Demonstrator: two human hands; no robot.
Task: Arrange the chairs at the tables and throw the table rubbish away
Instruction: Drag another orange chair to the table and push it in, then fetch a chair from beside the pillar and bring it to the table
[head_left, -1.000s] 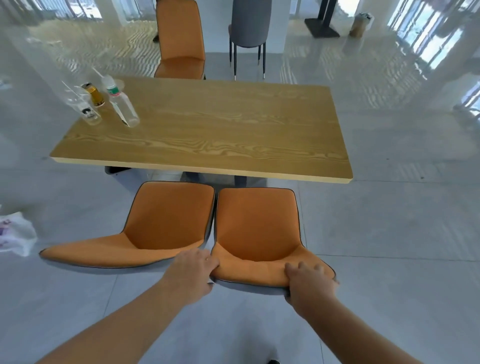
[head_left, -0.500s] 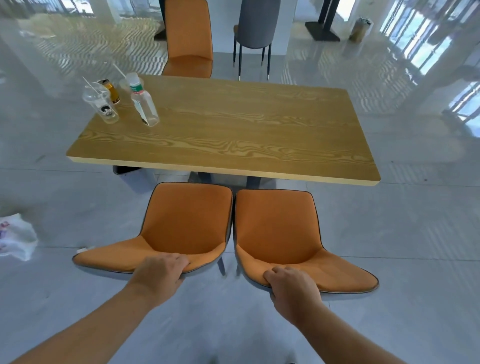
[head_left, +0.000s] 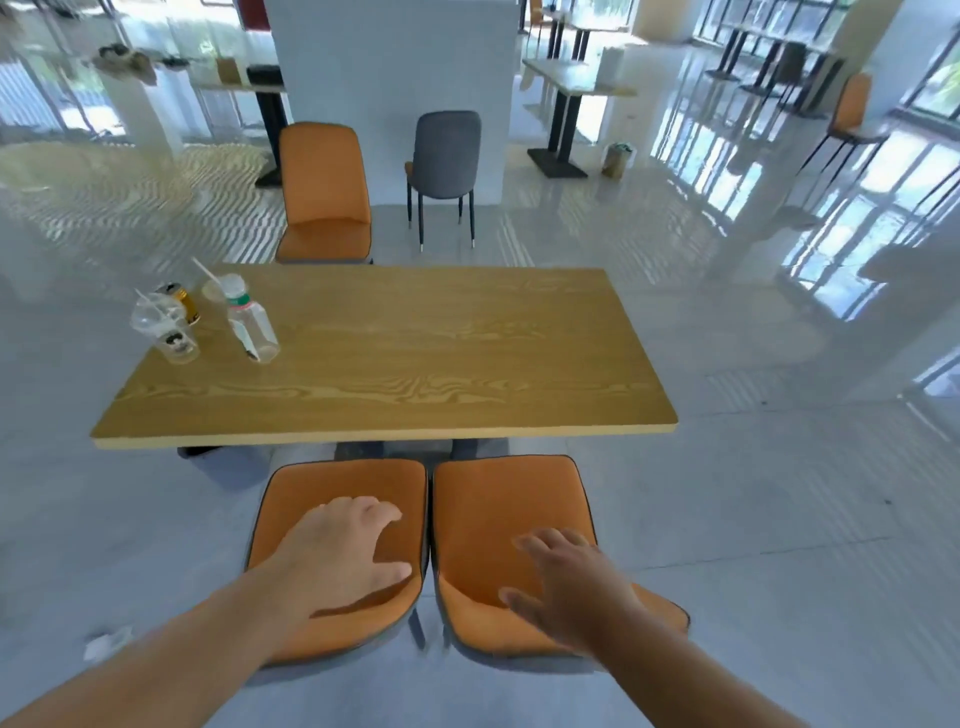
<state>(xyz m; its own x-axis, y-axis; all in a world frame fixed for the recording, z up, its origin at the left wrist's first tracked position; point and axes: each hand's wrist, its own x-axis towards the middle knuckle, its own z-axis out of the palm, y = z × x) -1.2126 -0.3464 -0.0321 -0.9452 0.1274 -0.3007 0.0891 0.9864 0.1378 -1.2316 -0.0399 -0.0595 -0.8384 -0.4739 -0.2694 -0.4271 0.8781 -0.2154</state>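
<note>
Rectangular wood-grain counter (head_left: 395, 358) on glossy grey tile floor (head_left: 779, 519); two orange padded chairs with dark piping, left chair (head_left: 332, 493) and right chair (head_left: 498, 499), stand side by side almost touching at the counter's near edge, their legs mostly hidden. Left hand (head_left: 343, 561) and right hand (head_left: 571, 582) reach palm-down over the seats, fingers (head_left: 384, 512) spread and released, grasping nothing; contact with the seats cannot be told. At the counter's far-left corner: clear plastic bottle (head_left: 252, 327), lidded clear cup (head_left: 166, 330) with straw, gold can (head_left: 182, 301) partly hidden behind it.
</note>
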